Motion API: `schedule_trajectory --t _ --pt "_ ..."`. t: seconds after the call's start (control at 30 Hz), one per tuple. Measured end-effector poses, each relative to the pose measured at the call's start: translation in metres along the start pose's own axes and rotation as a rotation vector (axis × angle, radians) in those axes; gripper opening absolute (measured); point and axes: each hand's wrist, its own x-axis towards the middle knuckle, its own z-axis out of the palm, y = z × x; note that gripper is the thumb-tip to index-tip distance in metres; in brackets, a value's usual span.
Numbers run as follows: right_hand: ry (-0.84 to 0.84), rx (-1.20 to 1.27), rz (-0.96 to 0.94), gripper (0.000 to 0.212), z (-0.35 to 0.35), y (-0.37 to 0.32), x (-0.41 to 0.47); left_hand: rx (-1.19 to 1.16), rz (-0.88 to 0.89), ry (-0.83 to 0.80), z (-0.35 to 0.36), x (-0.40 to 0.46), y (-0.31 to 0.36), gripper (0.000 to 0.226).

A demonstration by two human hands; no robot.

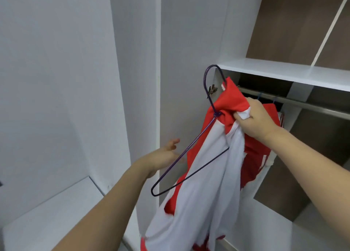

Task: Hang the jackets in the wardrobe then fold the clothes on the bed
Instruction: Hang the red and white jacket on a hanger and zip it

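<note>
My right hand (253, 116) is closed tight on the bunched collar of the red and white jacket (208, 175), holding it up just in front of and below the wardrobe rail (303, 101), with the jacket hanging down from my grip. The purple wire hanger (191, 154) is partly inside the jacket, its hook rising left of the rail's near end. My left hand (166, 154) is lower and left of the rail, fingers loosely spread, holding nothing, just behind the hanger's arm.

White walls (56, 80); brown-backed shelf (284, 71); metal rail (303, 102).
</note>
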Motion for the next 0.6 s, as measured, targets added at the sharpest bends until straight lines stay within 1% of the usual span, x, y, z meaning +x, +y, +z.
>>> schedule_trajectory --t 0.07,0.13,0.2,0.27,0.3,0.33,0.37,0.43,0.47,0.5,0.53,0.6 --pt "-0.002 -0.007 -0.022 0.041 -0.007 -0.002 -0.001 0.009 0.028 -0.012 0.016 0.015 0.000 0.090" --pt "0.009 -0.022 -0.073 0.045 -0.016 -0.007 -0.004 0.040 0.106 -0.025 0.032 0.031 0.007 0.090" --pt "0.015 -0.047 -0.081 0.043 -0.024 -0.009 -0.006 0.127 0.171 -0.111 0.046 0.047 0.017 0.074" --pt "0.007 -0.092 -0.071 0.032 -0.034 -0.009 -0.009 0.165 0.183 -0.277 0.057 0.055 0.021 0.049" --pt "0.003 -0.121 -0.065 0.029 -0.040 -0.006 -0.011 0.134 0.169 -0.329 0.060 0.058 0.018 0.041" --pt "0.006 -0.154 -0.059 0.027 -0.047 -0.002 -0.013 0.059 0.145 -0.332 0.062 0.060 0.013 0.036" --pt "0.018 -0.186 -0.062 0.027 -0.053 0.003 -0.016 -0.055 0.104 -0.291 0.061 0.060 0.007 0.034" --pt "0.010 -0.277 -0.055 0.035 -0.063 0.014 -0.025 -0.289 0.040 -0.144 0.054 0.060 -0.005 0.032" --pt "-0.021 -0.345 -0.037 0.039 -0.066 0.019 -0.031 -0.314 0.038 -0.060 0.048 0.061 -0.008 0.029" --pt "-0.054 -0.413 -0.018 0.042 -0.067 0.025 -0.036 -0.240 0.057 0.026 0.042 0.061 -0.006 0.024" --pt "-0.073 -0.473 0.003 0.043 -0.066 0.031 -0.042 -0.097 0.090 0.106 0.034 0.062 -0.003 0.019" --pt "-0.043 -0.558 0.068 0.043 -0.064 0.042 -0.050 0.266 0.191 0.228 0.020 0.061 0.007 0.019"
